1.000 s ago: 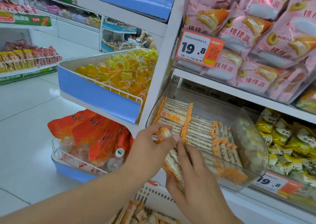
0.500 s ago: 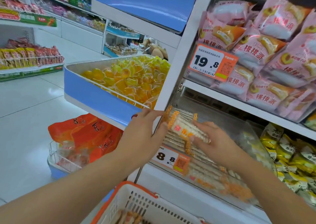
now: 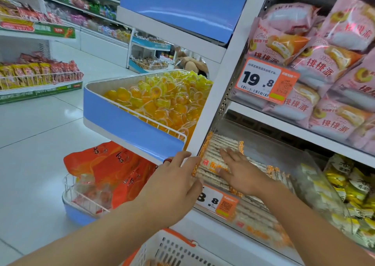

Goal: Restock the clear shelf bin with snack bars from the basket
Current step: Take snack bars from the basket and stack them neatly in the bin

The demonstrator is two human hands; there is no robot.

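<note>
The snack bars (image 3: 218, 154) lie in flat rows inside the clear shelf bin (image 3: 316, 186), stacked against its left end on the lower shelf, each one a slim white wrapper with crimped orange ends. The right hand (image 3: 240, 174) is spread wide and flat, palm down, pressing on the top layer of bars near the back left of the bin. The left hand (image 3: 176, 182) is loosely open, its fingertips touching the outer left end of the stack beside the white shelf upright (image 3: 215, 103), squaring the pile rather than gripping anything.

Judging by their look, the bars are light and fairly stiff along their length, but the film wrappers are probably slick, so a loose stack may slide or fan out under a sideways push. The crimped ends would likely crumple and give poor purchase; the firm middle of a bar, pinched across its narrow width, seems the better hold. Several gathered side by side could be clamped from both long edges.

The white and orange basket (image 3: 172, 249) sits low at the bottom edge, with a few more bars barely showing inside.
</note>
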